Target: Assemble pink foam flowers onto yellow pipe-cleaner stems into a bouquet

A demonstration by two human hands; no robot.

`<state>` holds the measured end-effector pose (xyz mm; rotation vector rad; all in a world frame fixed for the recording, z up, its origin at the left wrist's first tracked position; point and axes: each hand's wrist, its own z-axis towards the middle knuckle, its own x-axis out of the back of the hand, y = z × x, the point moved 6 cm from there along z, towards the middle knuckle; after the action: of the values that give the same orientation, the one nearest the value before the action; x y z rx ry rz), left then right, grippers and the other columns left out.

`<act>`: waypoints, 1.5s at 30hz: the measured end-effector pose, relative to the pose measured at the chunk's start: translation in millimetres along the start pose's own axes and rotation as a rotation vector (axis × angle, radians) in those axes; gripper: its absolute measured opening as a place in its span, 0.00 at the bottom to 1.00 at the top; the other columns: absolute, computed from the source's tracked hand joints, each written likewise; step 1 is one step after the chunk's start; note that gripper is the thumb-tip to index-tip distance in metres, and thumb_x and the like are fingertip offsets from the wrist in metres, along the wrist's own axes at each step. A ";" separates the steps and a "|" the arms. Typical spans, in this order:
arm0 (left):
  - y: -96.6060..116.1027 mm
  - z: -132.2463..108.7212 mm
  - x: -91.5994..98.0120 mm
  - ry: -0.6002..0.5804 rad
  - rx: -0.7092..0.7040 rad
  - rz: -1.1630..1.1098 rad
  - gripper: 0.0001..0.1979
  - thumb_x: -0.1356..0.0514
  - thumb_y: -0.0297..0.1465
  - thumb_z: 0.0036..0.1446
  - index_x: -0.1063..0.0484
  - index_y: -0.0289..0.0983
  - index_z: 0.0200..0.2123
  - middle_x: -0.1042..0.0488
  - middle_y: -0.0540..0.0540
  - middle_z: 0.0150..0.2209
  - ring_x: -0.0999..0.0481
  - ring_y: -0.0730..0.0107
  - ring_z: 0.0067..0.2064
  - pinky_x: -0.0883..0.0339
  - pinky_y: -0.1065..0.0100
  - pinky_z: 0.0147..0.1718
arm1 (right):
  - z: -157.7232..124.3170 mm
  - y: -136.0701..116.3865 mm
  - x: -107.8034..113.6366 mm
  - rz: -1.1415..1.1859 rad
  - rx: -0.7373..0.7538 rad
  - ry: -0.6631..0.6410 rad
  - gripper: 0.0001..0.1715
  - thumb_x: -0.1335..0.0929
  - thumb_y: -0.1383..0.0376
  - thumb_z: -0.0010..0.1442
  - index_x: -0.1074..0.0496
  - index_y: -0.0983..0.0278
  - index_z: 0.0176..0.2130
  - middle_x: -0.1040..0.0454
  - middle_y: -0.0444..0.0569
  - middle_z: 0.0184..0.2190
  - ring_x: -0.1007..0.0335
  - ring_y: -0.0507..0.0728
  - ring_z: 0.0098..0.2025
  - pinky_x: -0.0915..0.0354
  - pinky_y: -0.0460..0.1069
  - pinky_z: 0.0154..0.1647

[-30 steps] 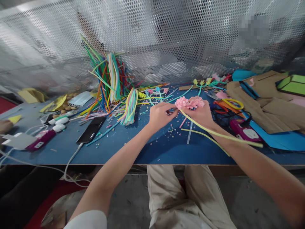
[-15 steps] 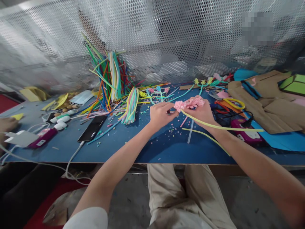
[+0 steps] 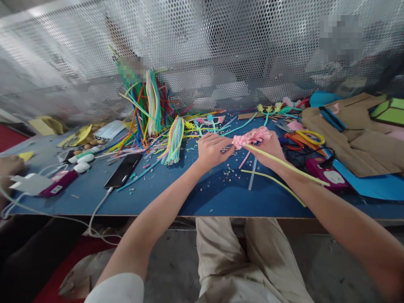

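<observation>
A fluffy pink pipe-cleaner piece (image 3: 252, 137), lumpy like a flower spike, is held between my two hands above the table. My right hand (image 3: 268, 147) is closed round its right part from below. At its left end my left hand (image 3: 213, 149) pinches with thumb and fingers. From the pink piece a yellow pipe cleaner (image 3: 290, 163) runs out over my right wrist. Another yellow pipe cleaner (image 3: 274, 181) and a clear thin stick (image 3: 252, 173) lie on the table under my hands.
Bundles of coloured pipe cleaners (image 3: 153, 105) stand at the back left, near a phone (image 3: 123, 170) on a cable. Yellow-handled scissors (image 3: 311, 137), a purple power strip (image 3: 326, 173) and cardboard (image 3: 362, 143) lie right. Another person's hand (image 3: 11, 166) is at far left.
The free end of the yellow pipe cleaner has swung down and left, nearer my right forearm. The pink piece has shifted slightly right at its left end. Both hands keep their hold.
</observation>
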<state>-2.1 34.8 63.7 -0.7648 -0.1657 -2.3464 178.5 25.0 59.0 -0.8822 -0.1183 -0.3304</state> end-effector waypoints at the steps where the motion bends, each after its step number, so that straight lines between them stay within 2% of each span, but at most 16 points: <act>1: -0.1 0.1 -0.1 -0.002 0.007 -0.007 0.10 0.37 0.37 0.61 0.21 0.42 0.29 0.18 0.49 0.27 0.22 0.69 0.29 0.34 0.63 0.36 | 0.0 -0.1 -0.5 0.006 -0.003 0.000 0.14 0.24 0.58 0.54 0.31 0.58 0.28 0.22 0.47 0.31 0.23 0.58 0.36 0.26 0.56 0.41; 5: 2.2 2.4 2.3 0.015 0.060 -0.070 0.11 0.38 0.36 0.62 0.21 0.41 0.28 0.20 0.49 0.25 0.23 0.70 0.28 0.33 0.64 0.35 | 0.8 -3.4 0.1 -0.093 0.037 0.003 0.16 0.24 0.62 0.53 0.33 0.58 0.24 0.24 0.47 0.28 0.25 0.58 0.35 0.26 0.55 0.42; 9: 2.3 4.9 4.0 0.005 0.206 -0.245 0.13 0.38 0.37 0.61 0.23 0.39 0.25 0.24 0.49 0.22 0.26 0.71 0.26 0.34 0.66 0.34 | 0.8 -6.4 0.9 -0.133 0.056 -0.034 0.12 0.24 0.64 0.54 0.30 0.57 0.26 0.23 0.46 0.29 0.26 0.60 0.36 0.28 0.58 0.43; 12: 0.4 5.8 2.2 -0.038 0.349 -0.412 0.15 0.37 0.37 0.59 0.25 0.37 0.23 0.24 0.50 0.22 0.27 0.71 0.27 0.35 0.68 0.31 | -1.8 -14.0 0.0 -0.204 0.122 -0.040 0.07 0.25 0.66 0.55 0.26 0.57 0.28 0.22 0.47 0.30 0.27 0.61 0.38 0.30 0.59 0.47; 15: -2.5 5.6 -3.0 -0.111 0.487 -0.610 0.20 0.40 0.38 0.63 0.25 0.36 0.21 0.24 0.50 0.21 0.27 0.72 0.26 0.35 0.69 0.30 | -5.7 -20.6 -2.6 -0.274 0.172 -0.032 0.06 0.25 0.66 0.54 0.24 0.57 0.28 0.22 0.46 0.29 0.28 0.62 0.41 0.34 0.61 0.53; 18: -3.8 5.9 -6.3 -0.186 0.543 -0.722 0.25 0.42 0.40 0.67 0.26 0.36 0.19 0.25 0.50 0.19 0.30 0.75 0.22 0.36 0.70 0.26 | -7.0 -19.5 -5.8 -0.257 0.150 -0.049 0.07 0.24 0.67 0.52 0.24 0.58 0.27 0.23 0.45 0.27 0.28 0.61 0.40 0.33 0.61 0.52; 20: -4.1 7.0 -5.6 -0.211 0.524 -0.711 0.24 0.41 0.42 0.67 0.24 0.35 0.22 0.24 0.50 0.20 0.32 0.77 0.21 0.39 0.71 0.24 | -5.5 -14.0 -3.2 -0.159 0.080 -0.014 0.09 0.24 0.66 0.52 0.26 0.59 0.26 0.23 0.45 0.27 0.27 0.60 0.37 0.30 0.58 0.45; 22: -4.9 8.0 -2.8 -0.181 0.491 -0.677 0.19 0.38 0.43 0.64 0.23 0.35 0.27 0.23 0.49 0.23 0.31 0.78 0.23 0.39 0.72 0.24 | -3.3 -7.1 1.0 -0.035 -0.007 0.030 0.10 0.24 0.65 0.53 0.28 0.60 0.25 0.22 0.45 0.27 0.26 0.58 0.34 0.28 0.55 0.38; 24: -6.2 7.7 -0.7 -0.121 0.464 -0.666 0.15 0.34 0.43 0.61 0.22 0.36 0.35 0.21 0.50 0.27 0.29 0.78 0.25 0.35 0.74 0.25 | -1.6 -3.0 2.8 0.049 -0.063 0.036 0.10 0.25 0.64 0.54 0.27 0.61 0.25 0.21 0.46 0.28 0.25 0.57 0.32 0.28 0.53 0.36; 27: -6.9 6.3 -0.6 -0.050 0.408 -0.667 0.15 0.32 0.40 0.59 0.22 0.38 0.45 0.19 0.51 0.30 0.29 0.80 0.24 0.33 0.75 0.25 | -0.2 -1.4 2.7 0.117 -0.094 0.010 0.10 0.25 0.62 0.57 0.24 0.62 0.26 0.21 0.46 0.29 0.25 0.57 0.32 0.27 0.52 0.35; 30: -5.4 6.5 1.3 0.010 0.329 -0.619 0.12 0.32 0.37 0.60 0.20 0.39 0.45 0.18 0.51 0.32 0.31 0.82 0.23 0.34 0.76 0.24 | -0.1 0.0 2.5 0.150 -0.108 0.004 0.10 0.25 0.61 0.58 0.24 0.63 0.27 0.22 0.46 0.29 0.25 0.56 0.31 0.26 0.52 0.35; 33: -1.8 7.9 4.3 0.035 0.253 -0.586 0.09 0.32 0.34 0.61 0.19 0.38 0.43 0.16 0.47 0.37 0.27 0.81 0.26 0.32 0.76 0.26 | 0.0 1.4 2.3 0.141 -0.096 0.000 0.12 0.25 0.59 0.58 0.23 0.62 0.28 0.22 0.46 0.28 0.25 0.57 0.32 0.24 0.53 0.36; 37: -2.0 7.9 3.8 -0.043 0.207 -0.596 0.10 0.35 0.31 0.61 0.18 0.37 0.45 0.16 0.45 0.39 0.23 0.78 0.29 0.29 0.75 0.29 | 0.4 0.4 2.5 0.126 -0.081 -0.016 0.13 0.24 0.57 0.57 0.22 0.62 0.28 0.21 0.48 0.28 0.24 0.58 0.33 0.24 0.53 0.34; 42: -7.6 13.0 10.1 -0.192 0.117 -0.678 0.20 0.44 0.24 0.61 0.19 0.40 0.52 0.16 0.46 0.38 0.19 0.73 0.34 0.25 0.71 0.35 | 2.5 -2.3 3.0 0.185 -0.071 -0.046 0.15 0.24 0.56 0.57 0.24 0.62 0.26 0.22 0.47 0.28 0.25 0.56 0.31 0.24 0.52 0.34; 45: -10.0 17.9 14.8 -0.266 0.127 -0.701 0.16 0.42 0.26 0.65 0.18 0.40 0.50 0.16 0.44 0.42 0.17 0.71 0.39 0.24 0.70 0.37 | 2.1 2.2 -2.3 0.295 -0.100 -0.127 0.15 0.23 0.55 0.55 0.24 0.62 0.28 0.22 0.46 0.28 0.26 0.55 0.30 0.24 0.52 0.33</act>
<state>-8.8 39.9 87.4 -1.0805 -0.8033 -2.8213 177.1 28.5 58.2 -1.0050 -0.0873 -0.0043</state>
